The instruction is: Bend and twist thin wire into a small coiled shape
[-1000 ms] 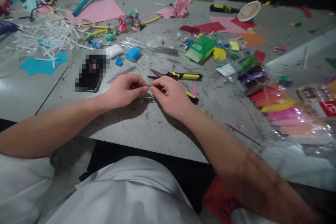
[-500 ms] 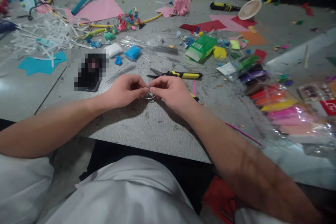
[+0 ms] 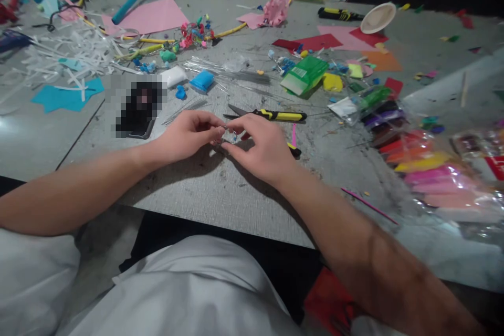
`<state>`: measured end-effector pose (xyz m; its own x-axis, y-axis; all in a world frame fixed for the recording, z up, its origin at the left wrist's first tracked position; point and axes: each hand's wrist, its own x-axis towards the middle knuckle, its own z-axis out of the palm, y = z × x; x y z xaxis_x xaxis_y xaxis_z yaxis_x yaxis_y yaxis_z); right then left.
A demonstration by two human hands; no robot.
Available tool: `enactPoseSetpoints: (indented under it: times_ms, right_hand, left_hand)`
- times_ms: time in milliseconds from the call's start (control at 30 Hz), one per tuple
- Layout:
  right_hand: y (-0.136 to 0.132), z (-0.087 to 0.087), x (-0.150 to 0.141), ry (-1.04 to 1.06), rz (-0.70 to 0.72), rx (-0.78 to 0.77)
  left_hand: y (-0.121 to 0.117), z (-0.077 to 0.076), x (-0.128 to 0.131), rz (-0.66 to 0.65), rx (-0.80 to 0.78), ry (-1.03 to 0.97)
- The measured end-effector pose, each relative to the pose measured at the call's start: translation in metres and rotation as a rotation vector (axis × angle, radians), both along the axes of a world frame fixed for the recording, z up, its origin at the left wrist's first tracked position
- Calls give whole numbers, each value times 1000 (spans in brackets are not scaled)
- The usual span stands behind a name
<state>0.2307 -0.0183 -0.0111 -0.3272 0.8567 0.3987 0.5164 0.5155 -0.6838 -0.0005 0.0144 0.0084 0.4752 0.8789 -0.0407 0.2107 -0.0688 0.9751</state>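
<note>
A small piece of bent wire (image 3: 234,136) is held between both hands, just above the table's middle; a bluish bit shows on it, and much of it is hidden by fingers. My left hand (image 3: 192,134) pinches it between thumb and forefinger. The thumb and forefinger of my right hand (image 3: 262,147) span its near and far sides, with a gap between them. Just beyond lie pliers or cutters with black-and-yellow handles (image 3: 281,115). Another yellow-and-black tool (image 3: 294,150) pokes out beside my right hand. Loose thin wires (image 3: 183,110) lie past my left hand.
A phone (image 3: 142,110) lies to the left, near a blue clay packet (image 3: 201,81). White paper strips (image 3: 74,52) are heaped at far left. Colourful clay packets (image 3: 429,168) line the right, with a green packet (image 3: 303,74) farther back. A pink stick (image 3: 369,205) lies at right.
My right thumb and fingers have spread from a tight pinch to a wider hold around the wire piece. The wire has turned between my hands. The view has shifted slightly.
</note>
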Motion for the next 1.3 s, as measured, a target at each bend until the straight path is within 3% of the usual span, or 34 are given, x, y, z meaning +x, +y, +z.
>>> enactPoseSetpoints:
  times_ms: [567,733,1000,1300]
  right_hand:
    - [-2,1,-2,-225,53,176]
    - [-1,-1,-2,-214,67,213]
    - [0,-1,-1,-223,55,143]
    - [0,-1,5,-265,93,217]
  left_hand:
    - [6,2,-3,-143,-40,6]
    - [9,2,-5,-140,-43,-13]
    - [7,1,-6,-85,-63,69]
    - [9,-2,-6,-119,-57,62]
